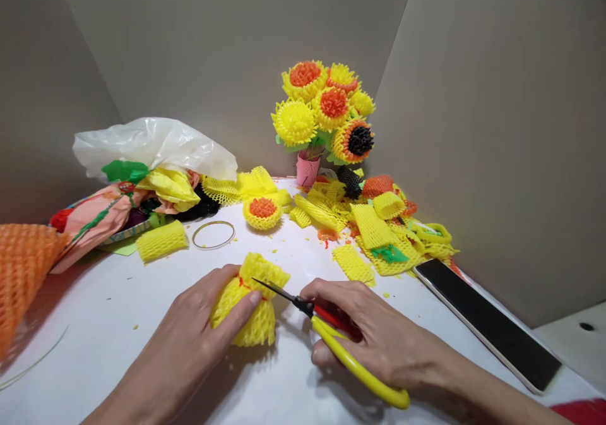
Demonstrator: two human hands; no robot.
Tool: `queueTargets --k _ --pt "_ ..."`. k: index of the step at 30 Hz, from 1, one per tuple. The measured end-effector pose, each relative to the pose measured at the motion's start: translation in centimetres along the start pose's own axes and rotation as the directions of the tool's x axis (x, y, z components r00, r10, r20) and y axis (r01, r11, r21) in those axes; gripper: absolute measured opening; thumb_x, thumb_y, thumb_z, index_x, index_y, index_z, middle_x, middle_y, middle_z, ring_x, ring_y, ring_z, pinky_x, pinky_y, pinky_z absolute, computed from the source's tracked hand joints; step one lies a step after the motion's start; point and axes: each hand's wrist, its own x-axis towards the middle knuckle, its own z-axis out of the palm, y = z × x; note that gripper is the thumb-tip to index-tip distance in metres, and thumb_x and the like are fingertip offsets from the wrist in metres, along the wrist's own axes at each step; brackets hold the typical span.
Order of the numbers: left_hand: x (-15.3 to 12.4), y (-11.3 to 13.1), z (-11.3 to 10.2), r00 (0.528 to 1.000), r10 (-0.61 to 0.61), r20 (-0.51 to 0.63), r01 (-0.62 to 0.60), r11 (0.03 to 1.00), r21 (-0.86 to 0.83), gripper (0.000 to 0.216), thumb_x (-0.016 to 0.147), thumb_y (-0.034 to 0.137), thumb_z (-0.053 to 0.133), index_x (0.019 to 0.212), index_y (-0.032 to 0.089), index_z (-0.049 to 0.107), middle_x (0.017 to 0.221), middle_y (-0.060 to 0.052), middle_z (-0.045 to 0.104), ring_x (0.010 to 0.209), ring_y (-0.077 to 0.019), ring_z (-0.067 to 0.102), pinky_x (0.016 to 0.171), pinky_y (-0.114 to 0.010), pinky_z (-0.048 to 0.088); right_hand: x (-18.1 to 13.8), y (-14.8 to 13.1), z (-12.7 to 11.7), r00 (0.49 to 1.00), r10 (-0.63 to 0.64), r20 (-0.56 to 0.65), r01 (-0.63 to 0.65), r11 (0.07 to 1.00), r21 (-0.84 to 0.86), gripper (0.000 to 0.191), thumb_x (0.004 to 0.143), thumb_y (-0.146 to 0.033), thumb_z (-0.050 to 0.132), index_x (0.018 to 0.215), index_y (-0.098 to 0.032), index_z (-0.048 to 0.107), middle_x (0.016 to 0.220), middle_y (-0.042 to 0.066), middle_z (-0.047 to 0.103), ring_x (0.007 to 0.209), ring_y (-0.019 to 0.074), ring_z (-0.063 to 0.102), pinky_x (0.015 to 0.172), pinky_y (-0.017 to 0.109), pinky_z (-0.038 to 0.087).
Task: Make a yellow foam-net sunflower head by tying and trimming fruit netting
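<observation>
Pinched between the thumb and fingers of my left hand (208, 324) is a piece of yellow foam netting (250, 324), gathered at its middle by a red thread (243, 282). My right hand (374, 324) grips a pair of scissors (350, 362) with yellow and red handles. The dark blade tips point left and lie over the netting near the thread. Whether the blades are a little apart is hard to make out. Some right-hand fingers are hidden behind the handles.
At the back, a pink pot (307, 169) holds yellow and orange foam flowers (334, 104). Loose netting scraps (374, 226) lie right, beside a phone (487, 321). A foam flower head (262, 213), a bangle-like ring (213, 235), a plastic bag (151, 144) and orange netting (26, 280) are left.
</observation>
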Motion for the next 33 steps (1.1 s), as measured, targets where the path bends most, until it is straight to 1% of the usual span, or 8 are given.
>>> queueTargets --k 4,9,14,22,25,27,30,33 --pt "0.0 -0.2 0.2 1.0 0.004 0.016 -0.005 1.0 0.017 0.059 0.086 0.072 0.043 0.121 0.026 0.057 0.132 -0.008 0.062 0.125 -0.0328 0.052 0.111 -0.053 0.032 0.1 -0.2 0.3 1.0 0.017 -0.014 -0.017 1.0 -0.003 0.025 0.089 -0.044 0.066 0.102 -0.023 0.061 0.082 -0.003 0.059 0.073 0.014 0.05 0.069 0.024 0.038" --pt "-0.1 -0.2 0.1 1.0 -0.023 -0.01 0.023 0.999 0.031 0.065 0.085 0.073 0.042 0.124 0.024 0.058 0.136 -0.009 0.061 0.128 -0.0349 0.051 0.112 -0.054 0.033 0.1 0.0 0.6 0.999 0.024 -0.044 -0.025 1.0 -0.007 0.027 0.087 -0.045 0.068 0.1 -0.022 0.062 0.076 -0.003 0.058 0.07 0.0137 0.049 0.068 0.023 0.039" --pt "0.0 -0.4 0.3 1.0 -0.022 -0.014 0.023 0.999 0.049 0.065 0.086 0.072 0.043 0.125 0.024 0.058 0.136 -0.009 0.061 0.127 -0.034 0.052 0.112 -0.054 0.033 0.1 0.5 0.7 0.999 -0.018 -0.038 0.016 0.999 -0.047 0.024 0.092 -0.043 0.06 0.1 -0.021 0.063 0.075 -0.003 0.059 0.066 0.0122 0.048 0.064 0.022 0.038" --pt "0.2 0.0 0.4 0.999 0.035 -0.016 -0.034 0.996 0.085 0.058 0.088 0.072 0.041 0.116 0.025 0.059 0.127 -0.009 0.064 0.119 -0.0345 0.056 0.104 -0.053 0.039 0.1 0.9 1.2 0.997 -0.039 -0.072 0.034 0.996 -0.079 0.023 0.095 -0.04 0.054 0.097 -0.02 0.065 0.072 -0.002 0.058 0.064 0.0116 0.045 0.06 0.021 0.034" --pt "0.2 0.4 0.2 0.999 0.044 0.003 -0.044 0.998 0.044 0.055 0.088 0.072 0.042 0.115 0.027 0.058 0.123 -0.008 0.065 0.115 -0.0335 0.057 0.103 -0.054 0.039 0.2 1.0 1.2 0.996 -0.044 -0.073 0.038 0.996 -0.083 0.025 0.095 -0.041 0.054 0.099 -0.019 0.065 0.073 -0.001 0.058 0.065 0.0118 0.045 0.061 0.022 0.034" --pt "0.1 0.5 0.1 0.999 0.032 -0.007 -0.031 0.999 0.009 0.056 0.087 0.071 0.044 0.118 0.026 0.058 0.126 -0.008 0.064 0.118 -0.034 0.055 0.105 -0.055 0.037 0.3 1.0 1.1 0.997 -0.042 -0.07 0.037 0.997 -0.074 0.024 0.094 -0.041 0.056 0.1 -0.019 0.065 0.071 -0.003 0.056 0.063 0.0115 0.044 0.061 0.022 0.034" --pt "-0.2 0.7 -0.2 1.0 0.005 -0.025 -0.008 0.993 -0.121 0.055 0.087 0.068 0.048 0.12 0.026 0.06 0.132 -0.007 0.063 0.124 -0.035 0.053 0.11 -0.054 0.034 0.5 1.1 0.8 0.996 -0.028 -0.083 0.022 0.997 -0.075 0.021 0.089 -0.037 0.061 0.099 -0.019 0.064 0.069 -0.004 0.053 0.061 0.0108 0.042 0.061 0.022 0.034" --pt "-0.2 1.0 -0.6 1.0 -0.008 0.013 0.012 0.936 -0.351 0.05 0.085 0.067 0.053 0.113 0.029 0.067 0.129 -0.004 0.067 0.119 -0.0348 0.058 0.101 -0.046 0.047 0.6 1.1 0.4 0.995 -0.035 -0.09 0.029 0.997 -0.065 0.025 0.087 -0.041 0.062 0.096 -0.018 0.063 0.07 -0.004 0.053 0.062 0.0109 0.042 0.062 0.023 0.033"
